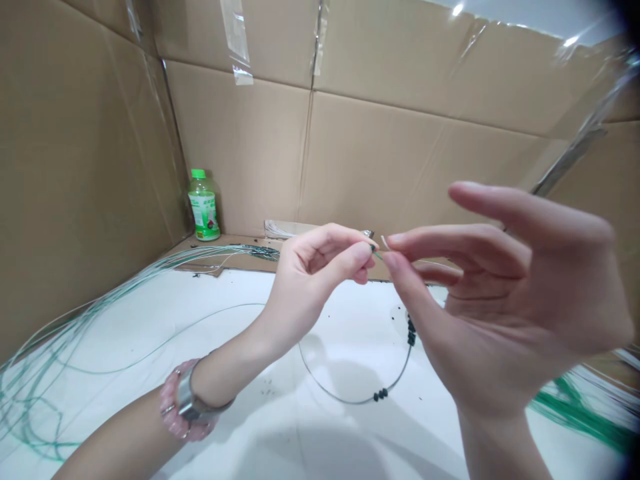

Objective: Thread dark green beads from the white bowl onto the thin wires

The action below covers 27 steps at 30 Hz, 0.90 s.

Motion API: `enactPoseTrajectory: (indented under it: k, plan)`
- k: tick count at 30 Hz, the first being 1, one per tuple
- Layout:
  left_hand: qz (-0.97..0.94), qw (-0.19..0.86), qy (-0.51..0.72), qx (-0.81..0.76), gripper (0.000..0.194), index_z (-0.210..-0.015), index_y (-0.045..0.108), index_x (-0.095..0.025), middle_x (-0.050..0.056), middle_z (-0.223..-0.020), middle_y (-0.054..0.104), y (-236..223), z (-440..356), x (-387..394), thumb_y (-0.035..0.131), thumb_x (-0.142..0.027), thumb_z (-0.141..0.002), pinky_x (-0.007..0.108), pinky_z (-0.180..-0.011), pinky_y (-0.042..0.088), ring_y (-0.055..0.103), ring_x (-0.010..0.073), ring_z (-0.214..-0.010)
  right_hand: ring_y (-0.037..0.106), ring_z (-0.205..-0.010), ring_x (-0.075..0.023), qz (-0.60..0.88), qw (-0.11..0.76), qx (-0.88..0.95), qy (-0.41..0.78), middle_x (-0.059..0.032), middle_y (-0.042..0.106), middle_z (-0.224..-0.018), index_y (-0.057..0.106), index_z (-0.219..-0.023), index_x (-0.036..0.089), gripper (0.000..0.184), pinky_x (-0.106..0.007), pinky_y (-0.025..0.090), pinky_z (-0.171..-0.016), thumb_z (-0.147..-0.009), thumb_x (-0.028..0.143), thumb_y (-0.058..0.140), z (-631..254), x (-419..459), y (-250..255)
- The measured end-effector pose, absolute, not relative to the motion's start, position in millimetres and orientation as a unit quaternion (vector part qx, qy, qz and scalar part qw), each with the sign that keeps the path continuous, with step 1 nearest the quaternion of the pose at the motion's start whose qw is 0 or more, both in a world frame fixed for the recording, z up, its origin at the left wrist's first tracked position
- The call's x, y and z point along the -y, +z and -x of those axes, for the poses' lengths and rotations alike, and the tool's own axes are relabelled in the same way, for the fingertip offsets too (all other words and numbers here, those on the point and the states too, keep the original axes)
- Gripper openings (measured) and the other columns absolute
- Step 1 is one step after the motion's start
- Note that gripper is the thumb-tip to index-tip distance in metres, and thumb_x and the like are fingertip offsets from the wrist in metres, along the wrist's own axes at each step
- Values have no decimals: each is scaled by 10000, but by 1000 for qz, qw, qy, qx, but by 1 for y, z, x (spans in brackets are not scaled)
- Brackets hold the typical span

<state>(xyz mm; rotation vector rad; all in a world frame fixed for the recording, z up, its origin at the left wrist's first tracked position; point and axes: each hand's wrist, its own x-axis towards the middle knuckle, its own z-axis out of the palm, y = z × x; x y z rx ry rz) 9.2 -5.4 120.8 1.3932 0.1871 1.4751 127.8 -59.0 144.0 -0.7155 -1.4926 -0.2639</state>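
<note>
My left hand (320, 263), with a pink bead bracelet (173, 403) and a metal band (193, 393) at its wrist, is raised above the white table. Its thumb and forefinger pinch a small dark green bead-like piece (373, 247). Just to the right, my right hand (500, 287) pinches a thin green wire (379, 256) between thumb and forefinger. A short whitish tip (384, 243) shows above its fingertips. Below both hands hangs or lies a thin dark loop (345, 401) bearing several dark beads (411, 331); where its ends lead is hidden.
A bundle of green and white wires (125, 287) curves along the left side, and a bright green bundle (585, 410) lies at the right. A green-capped bottle (204, 210) stands in the back left corner. Cardboard walls (240, 147) enclose the white tabletop (220, 333).
</note>
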Motion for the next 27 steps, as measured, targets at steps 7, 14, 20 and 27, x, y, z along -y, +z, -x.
enactPoseTrajectory:
  k: [7,14,20,27]
  plan:
    - [-552,582,591,-85,60,-742,709,-186,-10,-664,662,120,-12,10,697,-210,-795,184,-605,549,607,80,-596,673,-694,-126,299,665,667,-154,27,638,-1138,534,-1155,366,594,-237,578,-496,-714,-12,659,-128,56,144]
    - [-555,575,595,-87,59,-745,716,-191,-5,-675,662,120,-13,11,696,-217,-794,181,-594,546,594,78,-577,681,-690,-202,347,623,680,-167,17,688,-845,593,-1152,319,555,-318,593,-535,-677,44,673,-135,56,142]
    - [-566,558,601,-84,60,-751,714,-195,0,-692,661,119,-14,12,688,-211,-801,184,-598,551,607,88,-606,677,-673,-191,326,631,681,-177,19,689,-831,615,-1171,305,595,-300,598,-540,-653,18,660,-135,54,140]
    - [-570,537,617,-83,60,-744,711,-191,-4,-728,678,121,-15,13,688,-195,-799,174,-608,551,606,79,-612,685,-688,-193,342,616,685,-186,7,681,-1085,614,-1154,342,575,-317,614,-560,-664,49,684,-137,55,142]
